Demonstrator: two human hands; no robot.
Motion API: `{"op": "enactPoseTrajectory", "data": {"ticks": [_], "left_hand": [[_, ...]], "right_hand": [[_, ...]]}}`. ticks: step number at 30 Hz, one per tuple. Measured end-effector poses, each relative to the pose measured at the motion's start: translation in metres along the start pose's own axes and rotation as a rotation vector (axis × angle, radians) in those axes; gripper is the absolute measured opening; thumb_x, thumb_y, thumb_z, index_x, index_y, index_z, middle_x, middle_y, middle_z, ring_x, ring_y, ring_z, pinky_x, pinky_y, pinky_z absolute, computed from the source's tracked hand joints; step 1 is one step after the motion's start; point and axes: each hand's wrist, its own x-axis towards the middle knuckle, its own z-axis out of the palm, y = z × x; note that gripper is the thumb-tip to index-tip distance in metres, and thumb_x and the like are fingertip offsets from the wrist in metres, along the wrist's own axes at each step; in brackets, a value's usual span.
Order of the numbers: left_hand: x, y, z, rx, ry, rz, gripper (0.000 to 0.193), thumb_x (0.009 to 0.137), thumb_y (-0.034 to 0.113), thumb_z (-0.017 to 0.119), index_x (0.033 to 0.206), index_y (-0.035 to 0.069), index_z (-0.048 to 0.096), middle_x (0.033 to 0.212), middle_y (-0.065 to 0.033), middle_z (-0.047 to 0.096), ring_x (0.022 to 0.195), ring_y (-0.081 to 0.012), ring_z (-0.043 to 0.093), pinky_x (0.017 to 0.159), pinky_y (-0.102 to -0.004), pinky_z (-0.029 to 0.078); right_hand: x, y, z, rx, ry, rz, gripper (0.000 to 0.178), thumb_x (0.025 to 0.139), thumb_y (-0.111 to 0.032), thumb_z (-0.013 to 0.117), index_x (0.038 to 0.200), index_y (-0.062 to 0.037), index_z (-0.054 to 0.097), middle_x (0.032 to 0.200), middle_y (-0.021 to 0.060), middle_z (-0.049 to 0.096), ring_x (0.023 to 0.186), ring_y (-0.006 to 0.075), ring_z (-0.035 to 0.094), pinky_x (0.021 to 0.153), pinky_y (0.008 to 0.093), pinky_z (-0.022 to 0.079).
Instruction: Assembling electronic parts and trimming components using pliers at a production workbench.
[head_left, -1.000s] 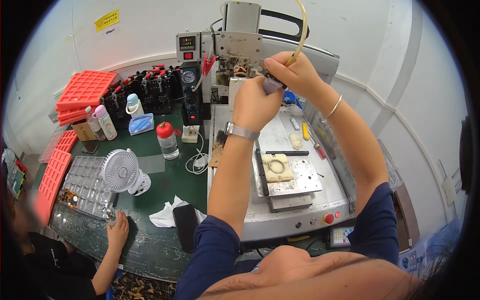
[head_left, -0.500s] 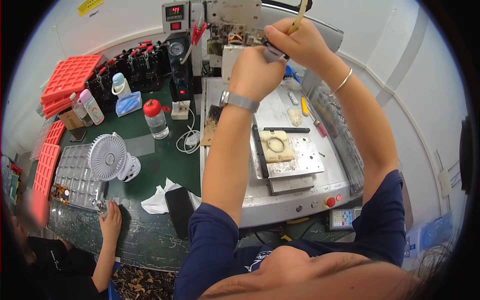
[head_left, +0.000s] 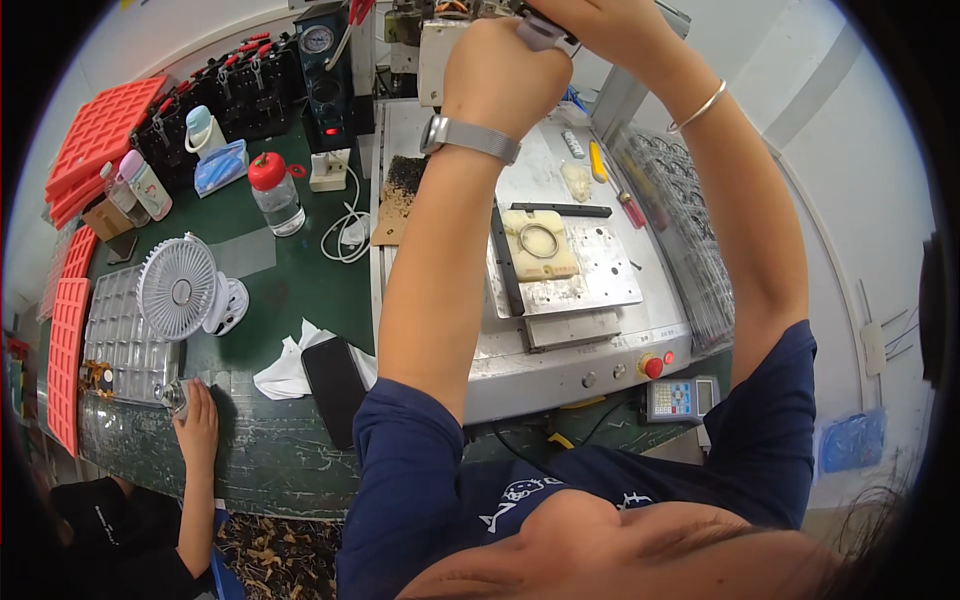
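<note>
fingers of the left hand point(head_left: 506, 82) curl around a smooth grey piece point(head_left: 541, 35); cropped right hand point(head_left: 612, 32): cannot tell.

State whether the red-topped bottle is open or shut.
Shut: the bottle stands with its red cap seated on top. How tightly, the picture cannot tell.

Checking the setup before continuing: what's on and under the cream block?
A thin dark ring lies on the cream block; I can't tell whether it is recessed. Beneath the block is the silvery metal plate, its covered part hidden.
</note>
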Motion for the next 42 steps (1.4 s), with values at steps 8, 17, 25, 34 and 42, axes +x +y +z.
{"op": "enactPoseTrajectory", "data": {"ticks": [8,17,25,34,42], "left_hand": [[0.003,0.004,0.0,-0.118,-0.122,-0.019,0.018,0.068,0.015,0.06,0.073,-0.001,0.069,0.065,-0.02,0.065,0.061,-0.0335,0.064,0.061,-0.0375,0.051],[0.001,0.0,-0.01,0.345,0.132,0.116,0.02,0.07,0.019,0.063,0.072,0.001,0.071,0.069,-0.0217,0.065,0.068,-0.0366,0.066,0.064,-0.0399,0.054],[-0.002,0.012,-0.003,-0.023,-0.006,0.032,0.021,0.071,0.02,0.064,0.071,0.0,0.069,0.063,-0.0201,0.064,0.063,-0.0344,0.066,0.06,-0.0383,0.052],[-0.005,0.013,-0.014,0.454,0.071,0.221,0.026,0.073,0.024,0.069,0.073,-0.002,0.069,0.064,-0.0188,0.065,0.059,-0.0324,0.066,0.058,-0.0378,0.052],[-0.006,0.016,-0.003,0.111,-0.147,-0.059,0.024,0.071,0.023,0.069,0.077,0.0,0.07,0.071,-0.0192,0.067,0.07,-0.0342,0.066,0.067,-0.0386,0.053]], "right_hand": [[-0.004,-0.001,-0.007,-0.05,0.044,0.021,0.035,0.087,-0.02,0.053,0.06,0.0025,0.05,0.049,0.0099,0.039,0.045,0.013,0.038,0.045,0.0336,0.035],[0.004,-0.017,-0.006,-0.036,-0.13,0.009,0.035,0.088,-0.022,0.054,0.062,0.002,0.054,0.052,0.0114,0.046,0.047,0.016,0.043,0.049,0.0348,0.039],[-0.003,-0.022,-0.012,-0.036,-0.006,0.029,0.035,0.088,-0.022,0.053,0.062,0.0018,0.054,0.051,0.013,0.044,0.045,0.0162,0.043,0.048,0.0346,0.039],[-0.013,0.006,-0.01,-0.038,-0.079,0.094,0.038,0.096,-0.026,0.055,0.068,-0.0004,0.054,0.054,0.0004,0.044,0.051,0.0071,0.038,0.047,0.0278,0.034],[-0.022,-0.002,-0.012,-0.133,-0.014,0.135,0.04,0.093,-0.027,0.054,0.063,-0.0008,0.05,0.052,0.0003,0.041,0.049,0.008,0.037,0.046,0.0284,0.033]]}}
